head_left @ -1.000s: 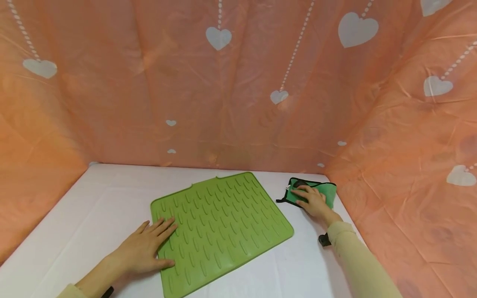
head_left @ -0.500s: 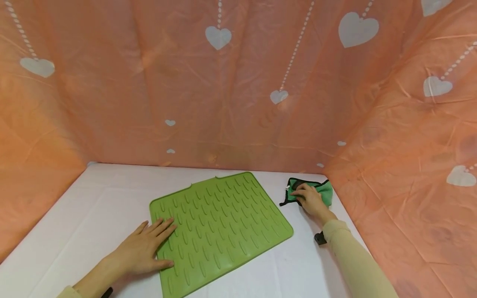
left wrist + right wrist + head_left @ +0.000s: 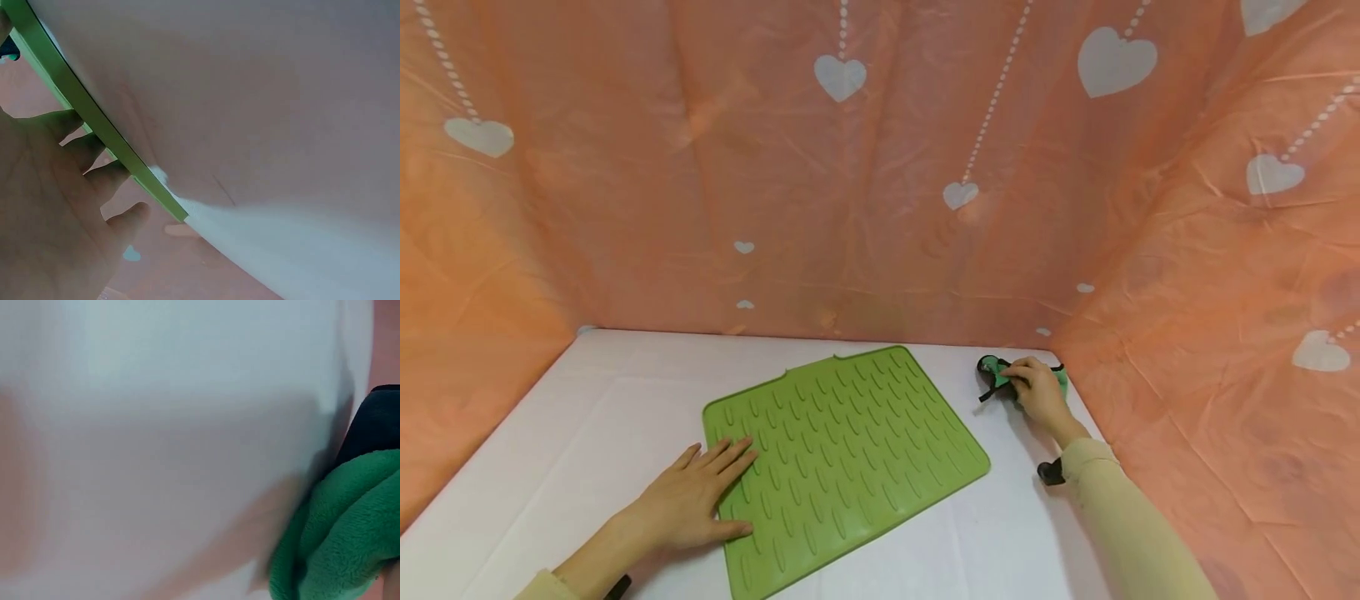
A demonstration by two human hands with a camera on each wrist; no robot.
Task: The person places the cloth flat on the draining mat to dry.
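My left hand (image 3: 688,502) lies with spread, straight fingers on the left edge of a green ridged silicone mat (image 3: 850,450). The left wrist view shows the mat's rim (image 3: 94,122) running past those fingers. At the far right of the table, my right hand (image 3: 1039,398) pinches a bunched green cloth (image 3: 998,372) with black trim and a small loop. Up close, the right wrist view shows fuzzy green folds of the cloth (image 3: 353,525) and a dark piece (image 3: 375,422) beside them. Most of the right hand's grip is hidden there.
A white-covered table (image 3: 602,417) carries the mat and the cloth. Orange curtains with pale hearts (image 3: 850,208) rise along the back and both sides. The cloth is close to the right back corner, apart from the mat.
The right hand's fingers have drawn together and bunched up the cloth, which was spread flatter a second ago. The left hand and the mat have stayed put.
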